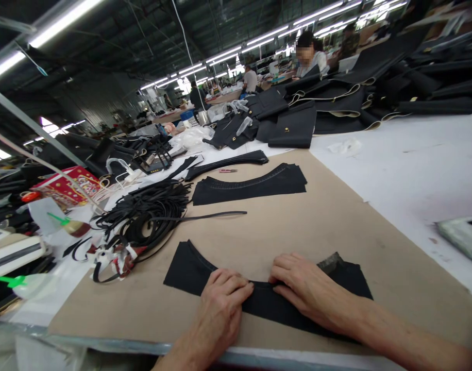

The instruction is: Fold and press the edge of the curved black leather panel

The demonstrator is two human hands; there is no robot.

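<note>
A curved black fabric piece (pixel 189 270) lies on the brown cardboard sheet (pixel 321 216) close to the table's front edge. My left hand (pixel 220 304) rests on its middle with fingers bent and pressed down on the cloth. My right hand (pixel 309 288) lies beside it, fingers together and pressing the same piece. The fingertips of both hands nearly meet over the fabric's upper edge. A small dark grey object (pixel 332 262) pokes out just behind my right hand.
A stack of curved black pieces (pixel 251 186) and a thin black strip (pixel 205 216) lie farther back. A tangle of black straps (pixel 151 211) sits to the left, with glue bottles (pixel 71 225) and a red box (pixel 66 186). Black bags (pixel 293 126) pile behind; other people work beyond.
</note>
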